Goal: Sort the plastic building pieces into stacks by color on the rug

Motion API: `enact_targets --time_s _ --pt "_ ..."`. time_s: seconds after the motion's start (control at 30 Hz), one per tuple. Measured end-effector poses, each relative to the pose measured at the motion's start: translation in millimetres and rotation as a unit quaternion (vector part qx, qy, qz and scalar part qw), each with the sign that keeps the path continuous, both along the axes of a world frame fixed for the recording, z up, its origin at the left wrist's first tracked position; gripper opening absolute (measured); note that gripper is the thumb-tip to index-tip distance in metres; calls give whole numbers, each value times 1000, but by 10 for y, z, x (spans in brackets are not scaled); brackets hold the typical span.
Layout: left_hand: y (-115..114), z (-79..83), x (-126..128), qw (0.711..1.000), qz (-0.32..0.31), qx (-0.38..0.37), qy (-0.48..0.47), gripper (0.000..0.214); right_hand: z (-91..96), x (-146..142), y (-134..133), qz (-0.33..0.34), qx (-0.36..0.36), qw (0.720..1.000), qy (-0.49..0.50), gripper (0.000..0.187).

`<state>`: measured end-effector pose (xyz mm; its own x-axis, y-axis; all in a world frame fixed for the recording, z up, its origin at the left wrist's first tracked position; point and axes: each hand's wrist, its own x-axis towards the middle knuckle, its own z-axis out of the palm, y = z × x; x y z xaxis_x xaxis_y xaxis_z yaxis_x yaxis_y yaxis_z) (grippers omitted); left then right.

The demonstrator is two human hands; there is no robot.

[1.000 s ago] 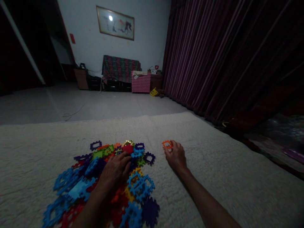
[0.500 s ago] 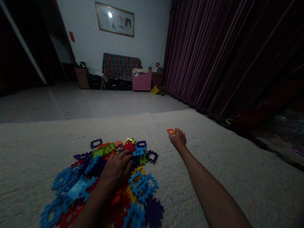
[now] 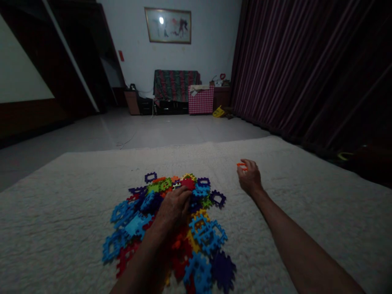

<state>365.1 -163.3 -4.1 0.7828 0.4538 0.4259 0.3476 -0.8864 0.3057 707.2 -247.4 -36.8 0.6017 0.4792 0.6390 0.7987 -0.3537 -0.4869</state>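
Note:
A heap of flat interlocking plastic puzzle pieces (image 3: 171, 228) in blue, purple, red, green and yellow lies on a cream carpet (image 3: 306, 204). My left hand (image 3: 174, 208) rests palm down on the middle of the heap, fingers curled over the pieces. My right hand (image 3: 250, 177) is stretched out to the right of the heap, fingers closed on a small orange puzzle piece (image 3: 241, 164) just above the carpet.
Beyond the carpet is grey tiled floor (image 3: 159, 130) with a loose cable. A dark striped curtain (image 3: 306, 69) runs along the right. A covered sofa (image 3: 174, 85), a checked box (image 3: 201, 100) and a framed picture (image 3: 168, 25) stand at the far wall.
My right hand carried the orange piece farther out from the heap and now holds it lifted and edge-on. My head turned, shifting the scene right. My left hand stayed on the heap.

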Motion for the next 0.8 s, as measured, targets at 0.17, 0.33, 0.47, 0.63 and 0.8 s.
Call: enact_targets --time_s 0.17,0.33,0.47,0.63,0.8 --pt "167 211 -172 995 8 -46 -92 32 68 -402 213 159 19 986 38 31" --pt "355 284 -344 967 127 -131 -176 30 110 -840 333 291 -40 949 116 32" --pt "479 242 -437 921 232 -177 -258 32 92 -971 330 351 -97 926 95 29" --pt "576 210 -577 928 297 -137 -177 30 226 -1037 298 355 -75 930 51 23" --pt "609 94 -622 963 237 -105 -81 28 633 -1511 173 532 -71 844 0 15"
